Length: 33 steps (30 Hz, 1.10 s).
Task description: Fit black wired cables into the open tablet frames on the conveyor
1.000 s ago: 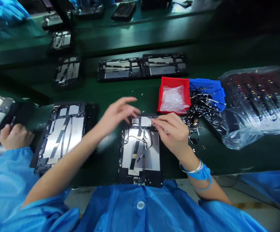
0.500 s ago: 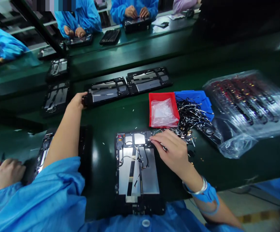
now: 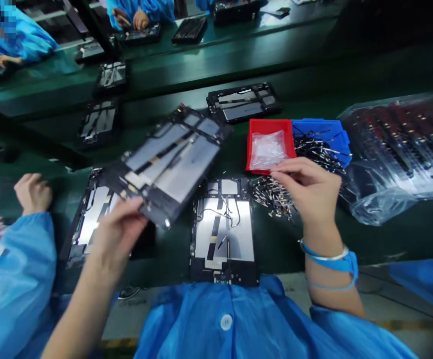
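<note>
My left hand grips the lower corner of an opened tablet, lifted and tilted above the table, slightly blurred. A second opened tablet lies flat in front of me, thin black cables loose across its silvery inside. My right hand is closed in a pinch at the front edge of a red bin; whatever is between its fingertips is too small to make out. Inside the bin are clear plastic pieces. Below that hand lies a heap of small cables.
A blue bin of black cables adjoins the red one. A clear plastic bag of parts lies at right. Other opened tablets rest behind and at left. A co-worker's hand is nearby at left.
My left hand has picked up the left tablet of the back pair and brought it nearer. My right hand has moved from the front tablet's corner to the red bin. The view has shifted.
</note>
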{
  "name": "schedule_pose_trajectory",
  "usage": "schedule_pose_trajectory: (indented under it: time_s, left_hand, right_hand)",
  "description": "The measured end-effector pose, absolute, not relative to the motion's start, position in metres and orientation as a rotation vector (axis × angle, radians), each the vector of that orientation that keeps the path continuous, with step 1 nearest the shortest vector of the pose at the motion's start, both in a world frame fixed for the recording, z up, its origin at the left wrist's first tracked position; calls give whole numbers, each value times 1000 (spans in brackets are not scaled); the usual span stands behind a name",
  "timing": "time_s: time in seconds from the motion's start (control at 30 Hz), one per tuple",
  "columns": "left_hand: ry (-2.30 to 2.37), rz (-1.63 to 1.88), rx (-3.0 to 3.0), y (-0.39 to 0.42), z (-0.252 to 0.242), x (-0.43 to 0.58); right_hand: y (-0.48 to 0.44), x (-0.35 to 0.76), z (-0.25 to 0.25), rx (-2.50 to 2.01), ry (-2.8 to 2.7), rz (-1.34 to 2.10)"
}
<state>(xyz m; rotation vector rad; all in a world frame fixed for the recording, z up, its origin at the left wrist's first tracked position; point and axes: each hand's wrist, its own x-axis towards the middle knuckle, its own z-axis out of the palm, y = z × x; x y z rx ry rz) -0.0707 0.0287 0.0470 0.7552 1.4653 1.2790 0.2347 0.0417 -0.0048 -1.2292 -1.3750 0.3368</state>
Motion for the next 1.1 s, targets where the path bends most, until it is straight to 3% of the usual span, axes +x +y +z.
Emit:
schedule_pose_trajectory:
  time_s: [0.23,0.33,0.47,0.63,0.73,0.9,1.1]
  left_hand:
    - [1286,1089,376,-104,-18,-39]
    - [1142,983,406,-117,-38,-37]
    - [753,496,515,-121,-56,-43]
    - [463,218,734,-109,-41,-62]
    - [459,407,1109,-93,-18,-80]
    - [997,1043,1910,-61,-20,-94]
    - [1142,886,2464,-35,-49,-85]
  right_hand:
    - [26,233,4,-1188,-1144,676]
    - [17,215,11,-1173,-1224,859]
    - [9,178,13,-1158,-1309,1135]
    - [-4,137,1,-1283,-1231,1423]
    - [-7,127,-6,-1354,-1203,1452]
    - [3,123,-10,-1424,-1223,1324]
    - [15,121,-18,-1490,-1286,1195]
